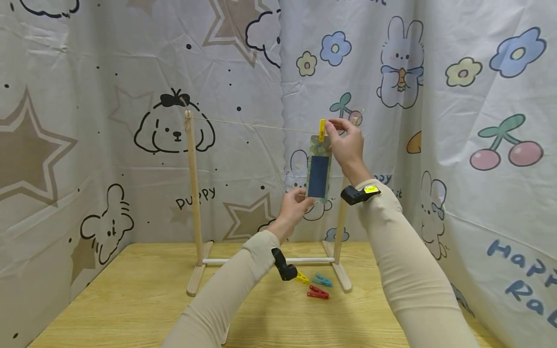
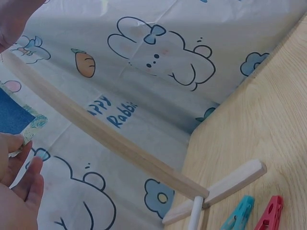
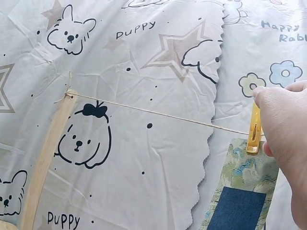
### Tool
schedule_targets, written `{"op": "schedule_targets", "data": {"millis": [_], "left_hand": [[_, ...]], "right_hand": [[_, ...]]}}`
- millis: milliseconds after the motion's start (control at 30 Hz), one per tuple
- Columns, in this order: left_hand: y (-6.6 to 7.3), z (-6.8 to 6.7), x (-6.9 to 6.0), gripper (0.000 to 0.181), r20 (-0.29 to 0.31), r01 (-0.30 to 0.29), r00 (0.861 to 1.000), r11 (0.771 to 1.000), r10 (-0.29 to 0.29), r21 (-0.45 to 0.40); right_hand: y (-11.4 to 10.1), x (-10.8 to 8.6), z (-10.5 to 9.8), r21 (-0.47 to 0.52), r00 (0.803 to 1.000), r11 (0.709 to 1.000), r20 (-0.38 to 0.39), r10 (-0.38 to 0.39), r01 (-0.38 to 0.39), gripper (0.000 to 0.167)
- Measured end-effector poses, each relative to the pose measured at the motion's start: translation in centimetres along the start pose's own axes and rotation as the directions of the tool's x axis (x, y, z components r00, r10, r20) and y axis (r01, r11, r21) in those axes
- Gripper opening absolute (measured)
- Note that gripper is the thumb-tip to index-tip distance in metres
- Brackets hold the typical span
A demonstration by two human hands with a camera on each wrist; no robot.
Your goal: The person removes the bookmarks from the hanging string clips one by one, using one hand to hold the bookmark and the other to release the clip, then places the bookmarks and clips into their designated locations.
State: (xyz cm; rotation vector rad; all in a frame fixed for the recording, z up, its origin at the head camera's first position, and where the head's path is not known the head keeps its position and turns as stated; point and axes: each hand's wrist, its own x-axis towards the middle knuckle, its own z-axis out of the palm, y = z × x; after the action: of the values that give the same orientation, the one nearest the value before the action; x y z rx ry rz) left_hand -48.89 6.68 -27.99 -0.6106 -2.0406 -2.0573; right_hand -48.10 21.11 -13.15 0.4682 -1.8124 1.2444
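A tall green-patterned card [image 1: 318,176] with a dark blue rectangle hangs by the string [image 1: 256,125], near its right end. At the card's top edge is a yellow clothespin [image 1: 322,130], upright against the string. My right hand [image 1: 349,147] pinches this clothespin between thumb and fingers, as the right wrist view shows closer at the yellow clothespin [image 3: 254,127]. Lower down, my left hand [image 1: 292,212] holds the card's bottom corner between thumb and finger. In the left wrist view, only the card's lower part [image 2: 17,115] shows above those fingers.
The string runs between two wooden posts [image 1: 194,193] joined by a white bar [image 1: 311,260] low down. On the wooden table [image 1: 130,299] lie a yellow clothespin [image 1: 302,277], a blue clothespin [image 1: 322,280] and a red clothespin [image 1: 318,292]. Printed curtains [image 1: 243,159] stand behind.
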Motion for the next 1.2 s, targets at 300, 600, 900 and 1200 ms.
{"op": "schedule_targets", "data": {"millis": [300, 600, 900, 1200], "left_hand": [[-0.2, 0.1, 0.1, 0.014, -0.007, -0.009, 1.000, 1.000, 0.009, 0.014], [-0.3, 0.0, 0.2, 0.014, -0.013, -0.011, 1.000, 1.000, 0.011, 0.027], [-0.2, -0.2, 0.4, 0.024, -0.010, 0.011, 1.000, 1.000, -0.011, 0.024], [-0.2, -0.2, 0.2, 0.023, -0.012, 0.006, 1.000, 0.999, -0.006, 0.034]], "right_hand": [[0.2, 0.9, -0.2, -0.002, 0.998, 0.999, 0.042, 0.038, -0.038, 0.043], [-0.2, 1.9, -0.2, -0.026, 0.968, 0.991, 0.212, 0.136, -0.134, 0.049], [-0.7, 2.7, -1.4, -0.074, 0.933, 0.985, 0.319, 0.169, -0.153, 0.047], [-1.5, 3.2, -1.9, -0.100, 0.898, 0.976, 0.384, 0.215, -0.191, 0.043]]}}
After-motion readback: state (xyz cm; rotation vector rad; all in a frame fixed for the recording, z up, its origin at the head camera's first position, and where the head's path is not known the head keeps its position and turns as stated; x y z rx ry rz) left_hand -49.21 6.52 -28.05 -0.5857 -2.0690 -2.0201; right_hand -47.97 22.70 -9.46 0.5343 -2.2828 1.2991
